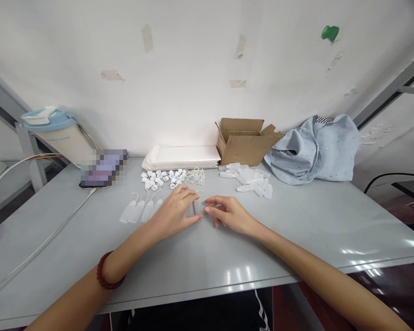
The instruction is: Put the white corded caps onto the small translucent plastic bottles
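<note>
Between my two hands is a small translucent plastic bottle. My left hand holds it, with the fingers at its top and the thumb at its lower end. Just to its right, my right hand has curved fingers, and a gap shows between thumb and forefinger. I see nothing held in it. To the left, similar bottles lie in a row with thin white tubes at their necks; my left hand hides part of that row. Behind it are a pile of white caps and a heap of thin white tubes.
Loose translucent bottles lie at the right, before an open cardboard box. White padded envelopes are stacked against the wall. A phone with a cable and a large cup stand left; a light blue cloth bag sits right.
</note>
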Action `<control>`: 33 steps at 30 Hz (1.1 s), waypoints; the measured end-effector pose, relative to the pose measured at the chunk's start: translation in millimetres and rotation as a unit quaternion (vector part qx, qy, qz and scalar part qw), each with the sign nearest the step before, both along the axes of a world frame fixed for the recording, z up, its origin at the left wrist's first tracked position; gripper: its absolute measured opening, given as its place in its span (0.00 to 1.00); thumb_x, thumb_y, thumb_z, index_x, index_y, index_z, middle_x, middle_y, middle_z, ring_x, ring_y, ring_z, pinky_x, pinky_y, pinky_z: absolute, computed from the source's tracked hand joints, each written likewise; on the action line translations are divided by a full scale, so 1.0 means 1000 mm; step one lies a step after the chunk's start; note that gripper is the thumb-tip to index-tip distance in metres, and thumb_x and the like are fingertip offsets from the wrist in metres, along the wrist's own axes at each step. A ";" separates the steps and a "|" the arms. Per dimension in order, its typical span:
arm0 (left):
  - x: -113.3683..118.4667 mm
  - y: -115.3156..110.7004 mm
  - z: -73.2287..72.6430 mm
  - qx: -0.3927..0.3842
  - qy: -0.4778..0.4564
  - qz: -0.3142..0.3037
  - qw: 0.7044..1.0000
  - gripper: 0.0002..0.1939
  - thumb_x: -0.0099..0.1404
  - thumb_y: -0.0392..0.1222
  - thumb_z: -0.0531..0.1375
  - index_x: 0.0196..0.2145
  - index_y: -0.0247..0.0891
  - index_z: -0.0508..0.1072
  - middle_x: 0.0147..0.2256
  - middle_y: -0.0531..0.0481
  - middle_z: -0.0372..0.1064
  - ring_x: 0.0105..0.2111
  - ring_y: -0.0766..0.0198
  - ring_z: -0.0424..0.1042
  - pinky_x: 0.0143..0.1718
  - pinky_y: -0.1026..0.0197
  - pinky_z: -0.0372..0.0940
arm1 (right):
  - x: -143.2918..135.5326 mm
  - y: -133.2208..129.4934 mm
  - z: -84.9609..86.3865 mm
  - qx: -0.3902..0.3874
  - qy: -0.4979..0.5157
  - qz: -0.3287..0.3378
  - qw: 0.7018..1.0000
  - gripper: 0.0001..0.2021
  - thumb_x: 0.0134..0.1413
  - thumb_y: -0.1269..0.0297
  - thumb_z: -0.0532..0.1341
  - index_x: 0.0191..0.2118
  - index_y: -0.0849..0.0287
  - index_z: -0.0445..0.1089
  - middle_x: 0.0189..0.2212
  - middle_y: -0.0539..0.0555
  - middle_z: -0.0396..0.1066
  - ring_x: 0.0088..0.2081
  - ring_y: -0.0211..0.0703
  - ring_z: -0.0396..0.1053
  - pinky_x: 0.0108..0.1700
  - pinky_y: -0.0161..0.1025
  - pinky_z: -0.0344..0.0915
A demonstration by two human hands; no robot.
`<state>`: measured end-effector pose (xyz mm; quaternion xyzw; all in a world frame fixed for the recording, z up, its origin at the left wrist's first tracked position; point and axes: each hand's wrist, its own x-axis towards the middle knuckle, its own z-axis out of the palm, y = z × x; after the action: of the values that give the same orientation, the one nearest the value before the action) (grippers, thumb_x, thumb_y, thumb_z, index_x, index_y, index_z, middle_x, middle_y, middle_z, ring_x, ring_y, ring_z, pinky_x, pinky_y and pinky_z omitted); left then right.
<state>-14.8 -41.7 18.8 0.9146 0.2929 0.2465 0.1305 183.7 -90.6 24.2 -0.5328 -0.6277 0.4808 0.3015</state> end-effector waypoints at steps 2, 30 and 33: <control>-0.001 0.000 0.001 -0.010 -0.001 -0.004 1.000 0.15 0.58 0.41 0.62 0.44 0.36 0.71 0.41 0.43 0.71 0.47 0.50 0.62 0.46 0.48 0.65 | 0.000 -0.001 0.002 0.007 -0.011 -0.004 1.000 0.18 0.57 0.56 0.58 0.47 0.65 0.69 0.20 0.48 0.68 0.19 0.34 0.64 0.25 0.33 0.58; -0.009 0.014 0.005 -0.077 0.013 0.065 0.995 0.16 0.66 0.47 0.51 0.45 0.37 0.71 0.46 0.43 0.69 0.51 0.51 0.61 0.48 0.48 0.63 | 0.043 0.019 0.017 0.227 -0.427 -0.049 0.874 0.16 0.56 0.78 0.51 0.48 0.65 0.68 0.44 0.60 0.70 0.36 0.45 0.70 0.34 0.38 0.61; -0.006 0.022 0.001 -0.068 0.020 0.085 0.994 0.17 0.67 0.45 0.49 0.46 0.35 0.70 0.46 0.41 0.69 0.51 0.50 0.60 0.49 0.47 0.63 | 0.047 0.020 0.021 0.184 -0.522 -0.037 0.832 0.19 0.54 0.81 0.49 0.50 0.65 0.67 0.45 0.61 0.68 0.40 0.48 0.69 0.31 0.37 0.59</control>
<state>-21.3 -20.0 19.6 0.8804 0.3878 0.2175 0.1649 230.7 -70.1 45.2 -0.6616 -0.7488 -0.0046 0.0393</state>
